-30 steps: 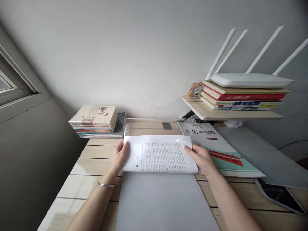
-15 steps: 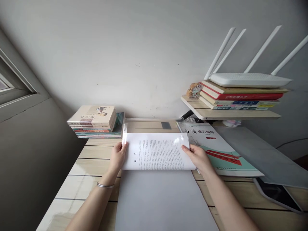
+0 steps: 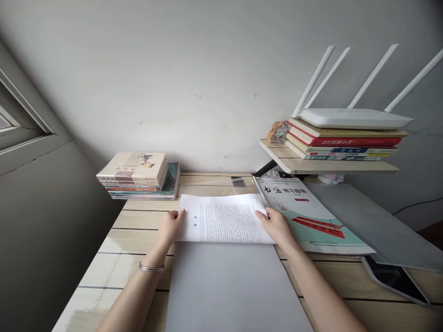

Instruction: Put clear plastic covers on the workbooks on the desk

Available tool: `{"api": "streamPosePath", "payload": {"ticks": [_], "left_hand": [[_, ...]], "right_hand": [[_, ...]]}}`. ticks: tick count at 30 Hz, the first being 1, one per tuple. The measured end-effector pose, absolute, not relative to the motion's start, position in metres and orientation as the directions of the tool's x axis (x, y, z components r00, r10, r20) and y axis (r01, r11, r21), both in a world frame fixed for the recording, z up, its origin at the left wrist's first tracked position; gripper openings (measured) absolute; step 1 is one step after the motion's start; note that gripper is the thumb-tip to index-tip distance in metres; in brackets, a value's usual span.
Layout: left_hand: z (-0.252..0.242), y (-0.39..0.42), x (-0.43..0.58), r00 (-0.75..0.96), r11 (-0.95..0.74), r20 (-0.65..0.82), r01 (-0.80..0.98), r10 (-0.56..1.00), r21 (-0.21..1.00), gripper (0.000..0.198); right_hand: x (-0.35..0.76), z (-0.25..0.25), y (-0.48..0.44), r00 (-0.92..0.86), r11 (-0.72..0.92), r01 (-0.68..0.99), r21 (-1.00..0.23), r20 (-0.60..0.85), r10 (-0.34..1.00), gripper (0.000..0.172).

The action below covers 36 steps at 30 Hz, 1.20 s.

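- Head view: page [image 3: 224,219] is held flat on grey sheet [image 3: 235,286].
- 9 o'clock edge is gripped by left hand [image 3: 172,226], 3 o'clock edge by right hand [image 3: 277,226].

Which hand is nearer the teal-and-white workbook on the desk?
Right. The right hand is at the right edge of the printed page, just beside the workbook. The left hand is at the page's left edge, farther away.
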<state>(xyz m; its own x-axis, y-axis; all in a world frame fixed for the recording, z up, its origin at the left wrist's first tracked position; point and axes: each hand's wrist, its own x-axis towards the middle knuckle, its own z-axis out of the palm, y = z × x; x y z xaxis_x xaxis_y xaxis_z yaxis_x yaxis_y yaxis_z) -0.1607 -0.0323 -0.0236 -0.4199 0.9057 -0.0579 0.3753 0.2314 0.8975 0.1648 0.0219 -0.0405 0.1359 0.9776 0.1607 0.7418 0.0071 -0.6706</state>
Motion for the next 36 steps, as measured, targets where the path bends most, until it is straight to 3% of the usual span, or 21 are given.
{"api": "streamPosePath", "payload": {"ticks": [4,11,16,18,21,27,32,36], "left_hand": [[-0.025,-0.032,-0.161,-0.413,0.223,-0.033,0.423,0.910,0.878,0.039],[-0.022,-0.033,-0.159,-0.426,0.259,-0.034,0.482,0.904,0.837,0.035],[-0.019,-0.034,-0.156,-0.447,0.278,-0.025,0.512,0.894,0.813,0.039],[-0.019,-0.034,-0.157,-0.455,0.285,-0.026,0.511,0.890,0.811,0.033],[-0.023,-0.034,-0.159,-0.458,0.296,-0.049,0.486,0.888,0.822,0.011],[-0.032,-0.034,-0.160,-0.473,0.280,-0.033,0.463,0.880,0.841,0.040],[-0.030,-0.035,-0.158,-0.495,0.290,-0.039,0.442,0.868,0.849,0.037],[-0.029,-0.034,-0.158,-0.485,0.286,-0.049,0.429,0.873,0.857,0.036]], "right_hand": [[0.160,-0.036,0.026,0.176,-0.028,0.775,-0.632,0.172,0.969,0.034],[0.168,-0.037,0.027,0.167,-0.070,0.633,-0.771,0.048,0.985,0.036],[0.168,-0.040,0.033,0.147,-0.096,0.779,-0.619,0.032,0.989,0.034],[0.164,-0.042,0.038,0.171,-0.110,0.805,-0.583,0.049,0.984,0.028],[0.160,-0.047,0.044,0.244,-0.149,0.763,-0.629,0.066,0.968,0.012],[0.161,-0.048,0.047,0.261,-0.178,0.711,-0.680,0.020,0.965,0.019],[0.155,-0.043,0.049,0.304,-0.199,0.712,-0.674,0.040,0.952,0.018],[0.159,-0.048,0.051,0.312,-0.152,0.660,-0.736,0.084,0.946,0.020]]}}
